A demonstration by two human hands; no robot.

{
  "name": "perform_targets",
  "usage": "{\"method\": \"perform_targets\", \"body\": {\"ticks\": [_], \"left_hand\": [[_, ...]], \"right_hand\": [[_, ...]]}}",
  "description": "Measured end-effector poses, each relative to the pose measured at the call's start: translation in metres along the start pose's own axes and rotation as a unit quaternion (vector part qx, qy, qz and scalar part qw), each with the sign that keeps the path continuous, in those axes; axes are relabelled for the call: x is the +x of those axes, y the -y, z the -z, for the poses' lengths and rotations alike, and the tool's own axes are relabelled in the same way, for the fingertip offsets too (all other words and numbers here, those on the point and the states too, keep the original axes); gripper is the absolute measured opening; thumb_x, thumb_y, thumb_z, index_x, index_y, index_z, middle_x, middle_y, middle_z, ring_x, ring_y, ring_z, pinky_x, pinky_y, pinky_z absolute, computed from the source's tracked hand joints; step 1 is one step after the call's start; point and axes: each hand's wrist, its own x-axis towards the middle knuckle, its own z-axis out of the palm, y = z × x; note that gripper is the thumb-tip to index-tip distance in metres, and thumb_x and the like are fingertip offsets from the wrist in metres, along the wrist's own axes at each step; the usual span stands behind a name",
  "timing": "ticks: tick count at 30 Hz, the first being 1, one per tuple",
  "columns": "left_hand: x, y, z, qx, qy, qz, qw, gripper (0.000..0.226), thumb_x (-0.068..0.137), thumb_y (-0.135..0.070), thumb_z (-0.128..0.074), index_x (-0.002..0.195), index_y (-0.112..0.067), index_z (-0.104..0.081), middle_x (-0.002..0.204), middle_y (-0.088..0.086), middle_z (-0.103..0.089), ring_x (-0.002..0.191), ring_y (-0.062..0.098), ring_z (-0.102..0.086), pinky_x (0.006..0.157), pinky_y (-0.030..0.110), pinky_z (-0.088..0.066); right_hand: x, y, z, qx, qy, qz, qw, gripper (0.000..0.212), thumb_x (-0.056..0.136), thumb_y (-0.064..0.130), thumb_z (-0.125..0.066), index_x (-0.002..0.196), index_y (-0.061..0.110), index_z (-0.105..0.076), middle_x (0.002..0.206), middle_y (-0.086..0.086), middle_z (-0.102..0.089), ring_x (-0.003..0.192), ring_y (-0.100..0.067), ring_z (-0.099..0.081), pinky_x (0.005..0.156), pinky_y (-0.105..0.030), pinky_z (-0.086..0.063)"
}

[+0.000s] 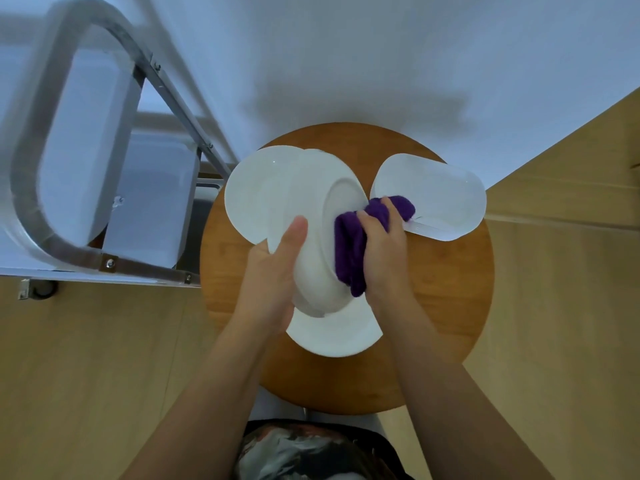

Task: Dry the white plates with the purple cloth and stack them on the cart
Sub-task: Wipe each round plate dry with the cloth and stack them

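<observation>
Above the round wooden table [450, 306], my left hand [273, 271] is gripping a tilted, glossy white plate [311, 220]; my right hand [384, 244] is clutching the bunched purple cloth [349, 244] against its underside.

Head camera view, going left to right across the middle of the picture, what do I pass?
Cart → round plate on the stool → left hand → held plate → purple cloth → right hand → oblong plate.
</observation>
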Motion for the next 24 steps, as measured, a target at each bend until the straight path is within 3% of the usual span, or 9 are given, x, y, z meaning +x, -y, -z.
{"method": "perform_targets", "body": {"ticks": [2,5,10,15,18,21,22,23,24], "left_hand": [[0.002,-0.002,-0.002,0.013,-0.011,0.003,1.0,0.014,0.091,-0.039,-0.051,0.103,-0.036,-0.057,0.095,-0.008,-0.069,0.088,0.016,-0.068,0.07,0.029,-0.059],[0.002,0.0,-0.001,0.002,-0.017,0.019,1.0,0.033,0.08,-0.052,-0.053,0.107,-0.034,-0.058,0.104,0.0,-0.069,0.097,0.023,-0.067,0.084,0.044,-0.057],[0.012,-0.01,0.006,-0.018,-0.09,0.036,0.995,0.023,0.089,-0.049,-0.052,0.101,-0.03,-0.055,0.105,0.003,-0.065,0.098,0.024,-0.065,0.081,0.043,-0.057],[0.013,-0.016,0.014,0.023,-0.061,0.034,0.997,0.016,0.09,-0.044,-0.051,0.1,-0.031,-0.055,0.102,-0.004,-0.063,0.097,0.021,-0.061,0.078,0.038,-0.054],[0.003,-0.01,0.012,0.191,-0.041,-0.016,0.981,0.021,0.089,-0.045,-0.05,0.094,-0.026,-0.055,0.087,-0.008,-0.059,0.08,0.01,-0.058,0.064,0.024,-0.049],[-0.008,-0.002,0.005,0.388,0.096,-0.098,0.911,0.043,0.082,-0.057,-0.042,0.073,-0.018,-0.058,0.063,-0.005,-0.053,0.056,0.01,-0.053,0.056,0.025,-0.045],[-0.009,0.003,0.002,0.475,0.157,-0.112,0.858,0.053,0.081,-0.061,-0.037,0.087,-0.015,-0.065,0.069,-0.005,-0.058,0.066,0.011,-0.059,0.069,0.028,-0.049],[-0.007,0.01,0.001,0.577,0.2,-0.139,0.779,0.059,0.086,-0.06,-0.033,0.112,-0.017,-0.064,0.089,-0.003,-0.066,0.089,0.014,-0.064,0.092,0.032,-0.046],[-0.005,0.018,0.0,0.653,0.225,-0.185,0.699,0.057,0.093,-0.056,-0.031,0.132,-0.021,-0.053,0.118,-0.001,-0.065,0.112,0.017,-0.059,0.109,0.035,-0.033]], "right_hand": [[-0.004,0.002,-0.007,-0.028,0.038,0.053,0.997,0.045,0.096,0.021,-0.05,0.137,0.032,-0.036,0.123,0.01,-0.049,0.101,-0.009,-0.053,0.077,-0.016,-0.048],[-0.014,0.005,-0.013,-0.074,0.111,0.123,0.983,0.037,0.095,0.017,-0.049,0.128,0.034,-0.042,0.119,0.014,-0.05,0.106,-0.011,-0.054,0.08,-0.017,-0.05],[-0.041,-0.018,0.002,-0.008,0.215,0.092,0.972,0.038,0.073,0.017,-0.049,0.11,0.026,-0.058,0.102,0.015,-0.061,0.089,-0.003,-0.061,0.066,-0.018,-0.051],[-0.031,-0.028,0.037,-0.124,0.163,0.029,0.978,0.027,0.069,0.019,-0.048,0.09,0.023,-0.065,0.086,0.005,-0.064,0.073,-0.009,-0.058,0.059,-0.02,-0.047],[-0.015,-0.019,0.056,-0.128,0.088,-0.065,0.986,0.007,0.084,0.023,-0.06,0.087,0.019,-0.064,0.086,-0.007,-0.064,0.074,-0.02,-0.059,0.066,-0.034,-0.05],[-0.006,-0.001,0.067,0.032,0.029,-0.157,0.987,0.036,0.08,0.052,-0.064,0.09,0.017,-0.064,0.082,-0.007,-0.071,0.08,-0.024,-0.066,0.08,-0.042,-0.055],[-0.001,0.005,0.069,0.052,0.035,-0.168,0.984,0.042,0.078,0.058,-0.063,0.091,0.017,-0.064,0.08,-0.006,-0.072,0.082,-0.024,-0.067,0.082,-0.043,-0.055],[0.003,0.01,0.072,0.056,0.054,-0.171,0.982,0.045,0.077,0.06,-0.062,0.093,0.018,-0.064,0.081,-0.005,-0.074,0.084,-0.024,-0.069,0.081,-0.043,-0.055],[0.006,0.015,0.074,0.05,0.077,-0.173,0.981,0.044,0.077,0.059,-0.062,0.097,0.019,-0.064,0.083,-0.005,-0.074,0.084,-0.024,-0.07,0.076,-0.04,-0.056]]}}
